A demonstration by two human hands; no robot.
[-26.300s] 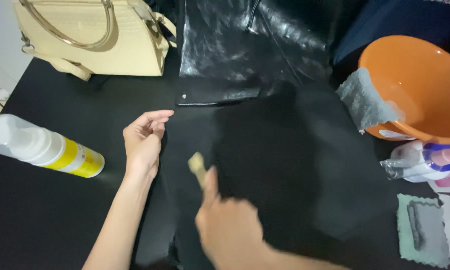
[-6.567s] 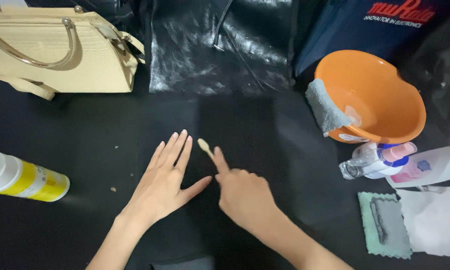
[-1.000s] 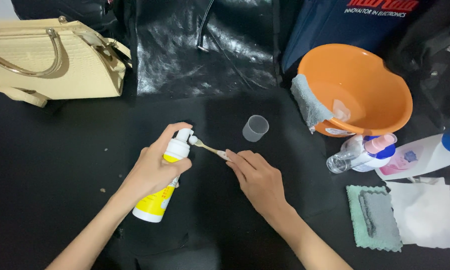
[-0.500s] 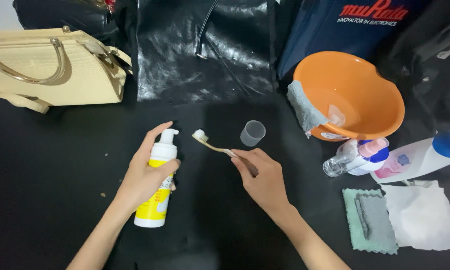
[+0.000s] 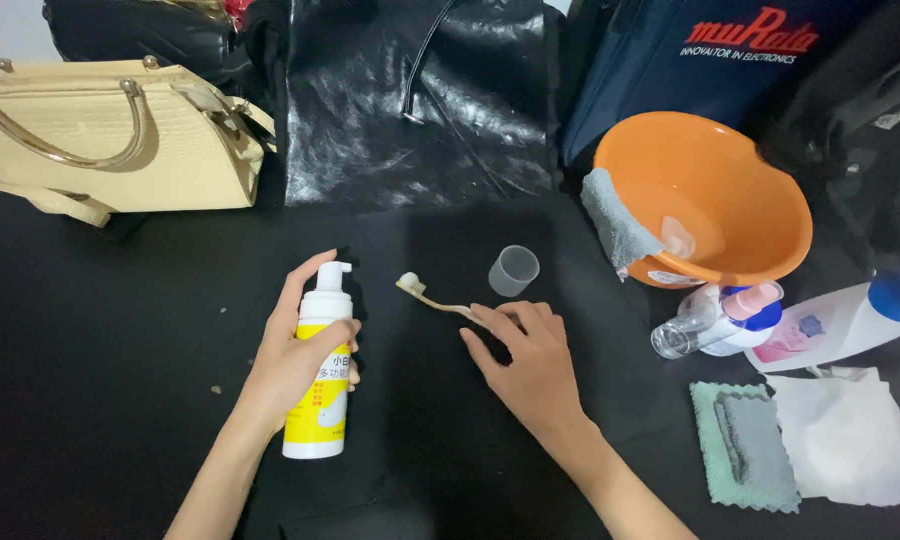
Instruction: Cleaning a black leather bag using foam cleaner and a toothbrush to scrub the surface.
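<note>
Single head-worn view, looking steeply down and forward onto a black table (image 5: 90,340) from close range. Both forearms entering from the bottom edge, hands mid-frame. Bags along the top edge, orange bowl (image 5: 740,180) upper right. No second view to overlap.

**A black table and what rests on it**

A black table (image 5: 90,330) carries everything; a cream handbag (image 5: 110,140) with a curved metal handle sits at the far left; just beside it, a glossy black leather bag (image 5: 420,110) stands along the far edge; an orange basin (image 5: 710,200) sits at the right with a grey cloth (image 5: 615,225) draped over its rim; a small translucent cap (image 5: 513,270) stands upright near the middle; in front of the basin lie a clear spray bottle (image 5: 715,322) and a white bottle with a blue cap (image 5: 850,320); nearer, a green-edged grey cloth (image 5: 745,445) lies beside a white wipe (image 5: 855,440).
</note>
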